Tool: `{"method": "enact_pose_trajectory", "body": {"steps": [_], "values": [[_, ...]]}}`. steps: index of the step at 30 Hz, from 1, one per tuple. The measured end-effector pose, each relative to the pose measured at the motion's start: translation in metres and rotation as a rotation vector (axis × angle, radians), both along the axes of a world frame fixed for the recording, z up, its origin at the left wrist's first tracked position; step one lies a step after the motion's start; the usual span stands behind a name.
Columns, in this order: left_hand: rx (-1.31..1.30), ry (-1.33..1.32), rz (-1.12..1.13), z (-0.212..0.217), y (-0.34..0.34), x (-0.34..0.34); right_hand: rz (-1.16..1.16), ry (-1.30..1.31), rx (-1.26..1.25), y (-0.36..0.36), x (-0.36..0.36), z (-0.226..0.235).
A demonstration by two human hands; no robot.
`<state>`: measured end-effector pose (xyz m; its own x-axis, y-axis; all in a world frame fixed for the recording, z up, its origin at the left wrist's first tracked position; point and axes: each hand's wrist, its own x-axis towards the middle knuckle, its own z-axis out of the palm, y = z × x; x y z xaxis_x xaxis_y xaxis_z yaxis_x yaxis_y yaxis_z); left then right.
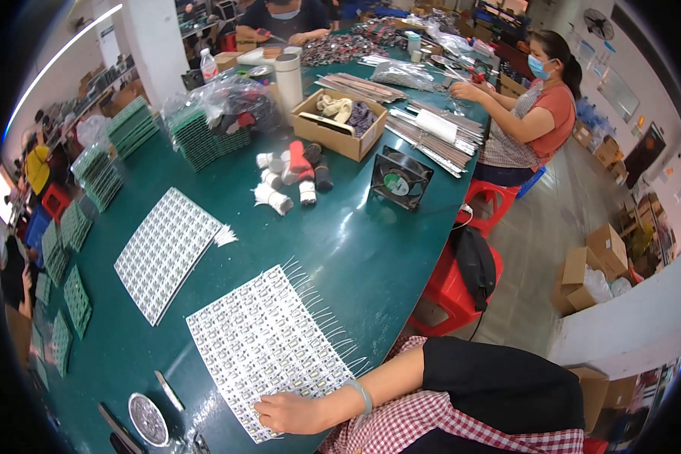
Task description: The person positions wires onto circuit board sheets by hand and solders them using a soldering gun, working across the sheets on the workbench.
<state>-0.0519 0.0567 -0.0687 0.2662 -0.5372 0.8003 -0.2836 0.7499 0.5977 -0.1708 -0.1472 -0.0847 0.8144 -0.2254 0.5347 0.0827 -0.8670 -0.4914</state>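
My right hand [291,414] rests on the near corner of a white circuit board panel [261,340], which carries a grid of small parts. Its fingers are curled down and pressed together; whatever they may hold is too small to make out. Thin white wires [321,310] stick out along the panel's right edge. A pale bangle [362,395] circles my right wrist. My left hand is out of the picture. Left of the panel lie a round dish [148,418] of tiny grey parts and a slim metal tool [169,390].
A second white panel [166,253] lies farther off, with a wire bundle at its corner. Beyond are red, white and black wire bundles [272,198], a small fan [399,178] and a cardboard box [340,136]. Green board stacks [98,178] line the left. Two co-workers sit across.
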Motion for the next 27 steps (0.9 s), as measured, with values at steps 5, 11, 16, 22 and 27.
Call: {"method": "enact_pose_trajectory", "body": {"steps": [5, 11, 16, 22, 27], "values": [[0.308, 0.198, 0.186, 0.013, -0.012, -0.031, -0.023, -0.008, 0.035, 0.000, -0.001, 0.003], [0.662, 0.436, 0.378, 0.032, -0.033, -0.055, -0.029, 0.004, 0.024, 0.002, -0.008, 0.006], [0.983, 0.687, 0.625, 0.046, -0.033, -0.076, 0.028, 0.074, 0.020, 0.003, -0.008, 0.011], [0.653, 1.019, 0.995, 0.052, -0.002, -0.130, 0.016, -0.010, 0.073, -0.015, -0.009, 0.033], [0.721, 1.091, 1.022, 0.060, -0.003, -0.134, 0.079, 0.041, 0.121, -0.014, -0.004, 0.036]]}}
